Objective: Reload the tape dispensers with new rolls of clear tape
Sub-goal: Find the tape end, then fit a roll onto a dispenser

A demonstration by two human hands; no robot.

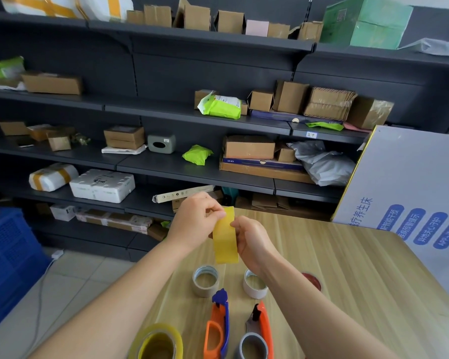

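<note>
Both my hands hold a yellowish clear tape roll (225,235) edge-on above the wooden table (360,275). My left hand (196,218) pinches its top edge with thumb and finger. My right hand (252,239) grips its right side. Below on the table lie two orange tape dispensers: one with a blue blade end (218,327), its ring bare, and one (259,332) with a grey core in it. A second yellowish tape roll (157,342) stands at the near left. Two spent cores (205,279) (254,283) stand beyond the dispensers.
A red round object (312,281) lies right of my right forearm. A large white printed box (410,193) stands at the table's far right. Dark shelves (192,164) with cardboard boxes and parcels fill the background. A blue crate (8,252) sits on the floor at left.
</note>
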